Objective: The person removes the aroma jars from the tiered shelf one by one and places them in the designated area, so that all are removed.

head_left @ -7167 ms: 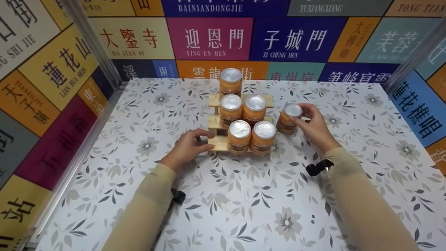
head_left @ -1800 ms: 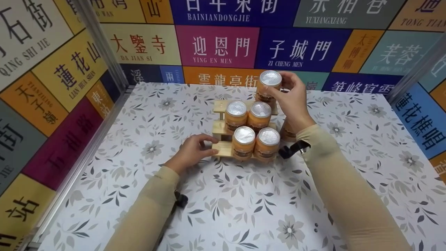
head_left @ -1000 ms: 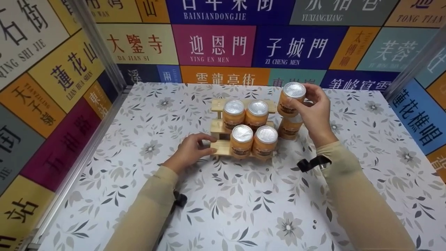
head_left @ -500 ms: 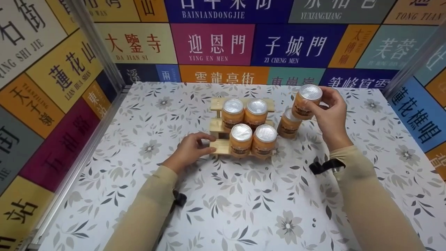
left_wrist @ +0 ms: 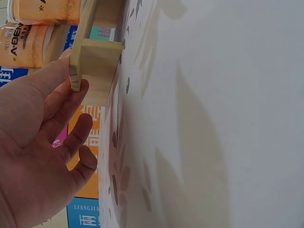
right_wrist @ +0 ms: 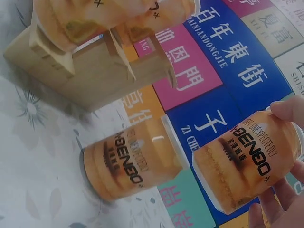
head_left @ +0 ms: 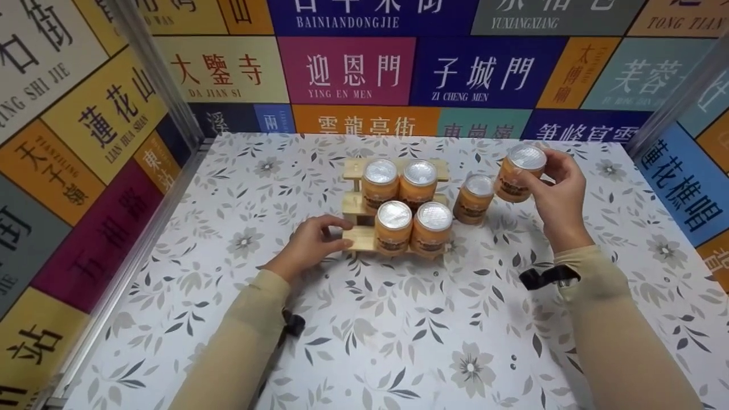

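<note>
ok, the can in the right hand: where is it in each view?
Head: held can right of centre, in the right hand.
Left wrist: not in it.
Right wrist: lower right.
Shared landmark: wooden stand, near centre in head, upper left in both wrist views.

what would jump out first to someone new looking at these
Probably the bright lettered wall panels behind the table. Four orange cans stand on the stepped wooden rack, whose left end the left hand pinches. Right of it, the right hand holds a fifth can near a sixth can on the table.
</note>
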The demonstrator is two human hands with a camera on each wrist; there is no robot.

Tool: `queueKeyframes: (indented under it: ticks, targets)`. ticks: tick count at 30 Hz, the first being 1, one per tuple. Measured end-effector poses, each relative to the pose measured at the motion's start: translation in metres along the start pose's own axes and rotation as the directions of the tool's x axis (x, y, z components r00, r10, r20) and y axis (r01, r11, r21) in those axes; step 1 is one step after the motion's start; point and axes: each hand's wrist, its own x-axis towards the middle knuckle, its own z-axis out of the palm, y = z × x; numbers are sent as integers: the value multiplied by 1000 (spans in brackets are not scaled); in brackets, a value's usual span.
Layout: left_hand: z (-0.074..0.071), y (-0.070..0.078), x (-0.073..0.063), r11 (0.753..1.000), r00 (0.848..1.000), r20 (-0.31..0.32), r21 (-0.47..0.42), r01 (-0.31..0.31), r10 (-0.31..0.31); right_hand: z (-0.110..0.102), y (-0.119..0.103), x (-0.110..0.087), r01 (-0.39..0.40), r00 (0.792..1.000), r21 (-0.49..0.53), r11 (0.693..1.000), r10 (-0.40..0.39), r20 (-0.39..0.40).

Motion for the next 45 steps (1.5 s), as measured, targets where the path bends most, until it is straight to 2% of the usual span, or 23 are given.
queueKeyframes:
  ticks: [8, 16, 28, 35, 45]
  targets:
    - [2, -1, -3, 999, 1000, -9, 32, -24, 25, -13, 12, -1, -52, 999, -2, 999, 52, 7]
    - [0, 1, -1, 1000, 1000, -13, 3, -18, 18, -20, 25, 0, -69, 997, -78, 995, 70, 16]
    - [-1, 0, -1, 1000, 1000, -3, 2, 5, -5, -23, 47, 2, -114, 988, -181, 977, 131, 86]
    - [0, 0, -1, 999, 999, -6, 14, -32, 32, -24, 58, 3, -100, 986, -254, 962, 131, 107]
    - [0, -1, 0, 999, 999, -2, 22, -40, 40, -25, 66, 2, -108, 978, -190, 976, 138, 157]
